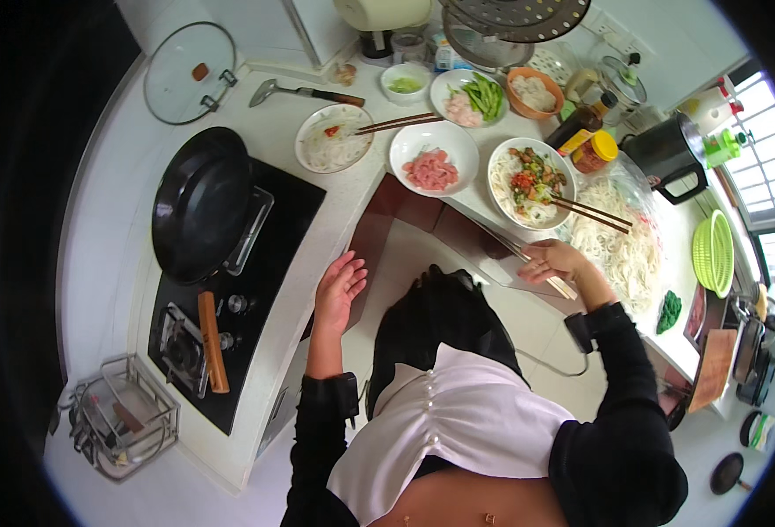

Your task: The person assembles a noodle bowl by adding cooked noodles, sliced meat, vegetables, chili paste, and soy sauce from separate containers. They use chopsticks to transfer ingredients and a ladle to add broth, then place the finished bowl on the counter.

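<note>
My left hand is in the air to the right of the stove, its fingers apart and nothing in it. My right hand is closed around a pair of long pale chopsticks, pointing up and to the left over the counter's front edge. Just beyond that hand is a white bowl of noodles with red, green and brown toppings. Dark chopsticks rest across its right side. To its left, raw pink meat slices lie in another white bowl.
A black wok sits on the black gas stove. A glass lid leans behind. A noodle bowl, a spatula, a plate of green peppers, bottles and heaped noodles line the counter.
</note>
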Available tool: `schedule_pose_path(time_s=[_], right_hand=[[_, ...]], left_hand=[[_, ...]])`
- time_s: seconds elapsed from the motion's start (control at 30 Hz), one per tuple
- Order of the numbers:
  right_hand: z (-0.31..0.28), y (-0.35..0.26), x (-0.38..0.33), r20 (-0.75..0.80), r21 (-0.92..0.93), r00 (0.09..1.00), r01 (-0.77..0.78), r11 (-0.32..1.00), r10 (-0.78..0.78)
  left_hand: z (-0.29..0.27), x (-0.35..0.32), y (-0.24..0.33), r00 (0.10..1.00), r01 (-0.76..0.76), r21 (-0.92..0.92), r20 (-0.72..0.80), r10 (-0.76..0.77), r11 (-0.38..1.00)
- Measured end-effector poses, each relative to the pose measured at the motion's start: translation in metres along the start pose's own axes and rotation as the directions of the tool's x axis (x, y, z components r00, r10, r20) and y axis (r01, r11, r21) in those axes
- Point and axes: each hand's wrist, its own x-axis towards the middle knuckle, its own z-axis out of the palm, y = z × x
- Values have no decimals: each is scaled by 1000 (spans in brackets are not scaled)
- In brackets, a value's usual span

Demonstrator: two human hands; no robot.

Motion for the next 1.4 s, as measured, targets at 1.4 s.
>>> schedule_pose_path(time_s=[1.4], right_hand=[[150, -362, 184, 383, -879, 784, 472, 70, -488]], left_hand=[[-31, -132, -18, 720, -684, -457, -547, 427, 568]])
